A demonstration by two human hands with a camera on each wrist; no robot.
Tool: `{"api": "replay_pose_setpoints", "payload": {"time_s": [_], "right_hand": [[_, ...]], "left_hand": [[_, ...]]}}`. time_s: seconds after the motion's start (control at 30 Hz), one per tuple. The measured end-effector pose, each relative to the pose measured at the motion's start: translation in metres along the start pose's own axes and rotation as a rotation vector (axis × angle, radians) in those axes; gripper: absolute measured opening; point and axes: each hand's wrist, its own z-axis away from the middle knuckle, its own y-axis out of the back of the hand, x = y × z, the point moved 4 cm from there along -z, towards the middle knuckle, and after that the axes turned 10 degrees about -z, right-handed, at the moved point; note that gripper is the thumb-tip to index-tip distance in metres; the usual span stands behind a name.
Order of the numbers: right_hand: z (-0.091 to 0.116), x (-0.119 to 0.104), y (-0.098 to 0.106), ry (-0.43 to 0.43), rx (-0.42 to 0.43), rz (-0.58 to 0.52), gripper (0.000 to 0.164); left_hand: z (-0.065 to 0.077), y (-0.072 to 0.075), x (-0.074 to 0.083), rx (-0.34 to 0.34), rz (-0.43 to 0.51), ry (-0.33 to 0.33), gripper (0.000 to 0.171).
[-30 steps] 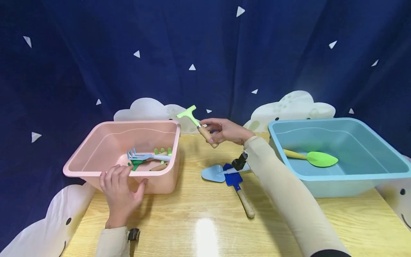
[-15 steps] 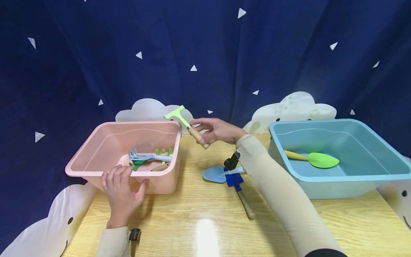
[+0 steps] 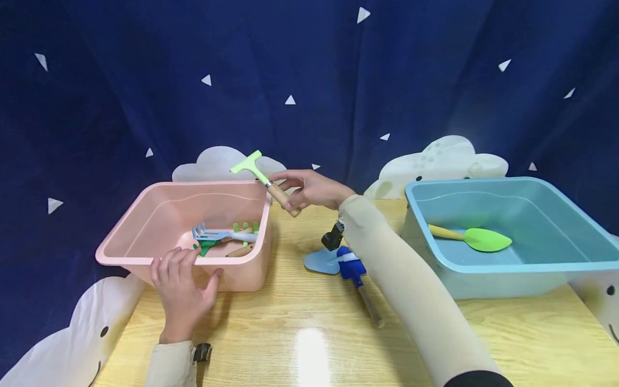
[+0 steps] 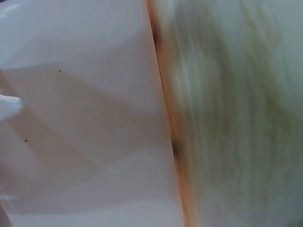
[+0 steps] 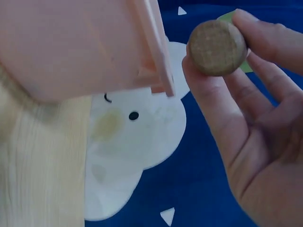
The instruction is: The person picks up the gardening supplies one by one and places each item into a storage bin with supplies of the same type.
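Note:
In the head view my right hand (image 3: 309,189) pinches the wooden handle of a small garden tool (image 3: 276,193) with a pale-green T-shaped head. The tool is raised beside the right rim of a pink tub (image 3: 244,277), its head up and to the left. The round handle end (image 5: 217,48) faces the right wrist camera. My left hand (image 3: 182,290) grips the tub's front rim, fingers over the edge and thumb against the outer wall. Inside the tub lie a light-blue hand rake (image 3: 224,235), a green tool (image 3: 207,245) and pale-green tines (image 3: 245,228).
On the table (image 3: 271,328) between the tubs, a light-blue trowel (image 3: 320,262) crosses a dark-blue shovel (image 3: 352,269), partly behind my right wrist. A blue tub (image 3: 512,267) on the right holds a green trowel (image 3: 486,239). A dark-blue curtain (image 3: 319,54) hangs behind.
My right hand has moved left with the pale-green tool, bringing its head over the pink tub's back right corner. The left hand has stayed on the rim.

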Motion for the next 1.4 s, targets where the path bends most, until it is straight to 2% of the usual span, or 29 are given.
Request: {"api": "replay_pose_setpoints", "payload": {"time_s": [0.2, 0.43, 0.67, 0.8, 1.03, 1.2, 1.4], "right_hand": [[-0.016, -0.010, -0.018, 0.011, -0.023, 0.003, 0.072], [-0.035, -0.021, -0.044, -0.003, -0.054, 0.009, 0.071], [-0.046, -0.029, -0.065, -0.016, -0.106, 0.086, 0.075], [-0.047, -0.029, -0.068, -0.024, -0.117, 0.102, 0.076], [-0.048, -0.027, -0.066, -0.036, -0.123, 0.041, 0.077], [-0.051, -0.025, -0.066, -0.037, -0.120, 0.038, 0.078], [-0.056, -0.020, -0.060, 0.011, -0.045, 0.084, 0.071]], "left_hand": [[-0.003, -0.001, -0.002, 0.011, 0.003, -0.004, 0.055], [0.001, 0.001, -0.004, -0.018, -0.017, 0.002, 0.055], [0.002, 0.002, -0.005, 0.008, -0.015, 0.002, 0.055], [0.002, -0.001, -0.004, 0.015, -0.011, -0.001, 0.054], [0.000, -0.001, -0.005, 0.022, 0.003, -0.011, 0.055], [-0.001, -0.001, -0.006, 0.017, 0.003, -0.008, 0.054], [0.001, -0.002, -0.006, -0.003, 0.003, -0.008, 0.054]]}}
